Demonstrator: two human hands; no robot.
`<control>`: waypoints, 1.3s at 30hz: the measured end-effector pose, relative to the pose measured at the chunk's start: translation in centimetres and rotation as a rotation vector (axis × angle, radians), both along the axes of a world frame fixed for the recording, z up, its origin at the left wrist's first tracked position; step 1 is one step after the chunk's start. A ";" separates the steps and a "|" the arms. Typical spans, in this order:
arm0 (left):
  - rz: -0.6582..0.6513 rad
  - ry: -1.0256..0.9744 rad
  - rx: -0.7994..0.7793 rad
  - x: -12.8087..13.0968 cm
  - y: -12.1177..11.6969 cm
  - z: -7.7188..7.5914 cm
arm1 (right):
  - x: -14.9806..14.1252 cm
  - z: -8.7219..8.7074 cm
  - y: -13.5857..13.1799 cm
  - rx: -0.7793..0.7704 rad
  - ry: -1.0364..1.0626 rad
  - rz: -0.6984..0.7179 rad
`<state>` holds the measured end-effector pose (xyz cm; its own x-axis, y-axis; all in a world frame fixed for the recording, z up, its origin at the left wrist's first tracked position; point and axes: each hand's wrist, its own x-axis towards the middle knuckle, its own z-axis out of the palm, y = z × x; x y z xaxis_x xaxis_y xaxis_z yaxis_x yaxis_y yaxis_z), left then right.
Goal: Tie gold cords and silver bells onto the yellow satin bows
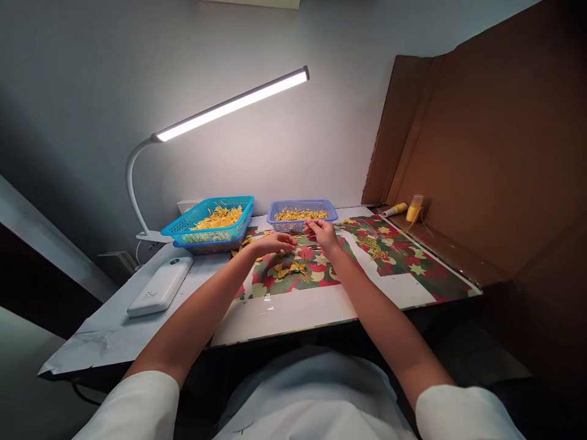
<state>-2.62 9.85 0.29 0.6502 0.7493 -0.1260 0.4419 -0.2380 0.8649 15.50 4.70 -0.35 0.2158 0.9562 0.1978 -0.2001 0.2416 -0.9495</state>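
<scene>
1. Hands: We hold our left hand over the middle of the table, palm down, fingers loosely bent; we cannot tell whether it grips anything. We hold our right hand just beside it, thumb and forefinger pinched narrow; any item between them is too small to tell.
2. Work items: Two yellow bows lie below the hands, toward the near edge of the table, on a patterned sheet.
3. Containers: At the far edge, behind our hands, we see a purple basket of gold pieces. Toward the far left corner, a turquoise basket of yellow pieces rests upon a darker blue basket.
4. Left side: A white power bank lies near the left edge. A lit lamp extends above the table.
5. Right side: Gold strands lie on the sheet. A yellow bottle stands near the far right corner, beside cardboard.
</scene>
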 end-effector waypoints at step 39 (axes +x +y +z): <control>0.107 -0.173 0.517 0.7 -6.4 -0.8 | 1.5 -0.7 -4.2 0.119 -0.198 0.309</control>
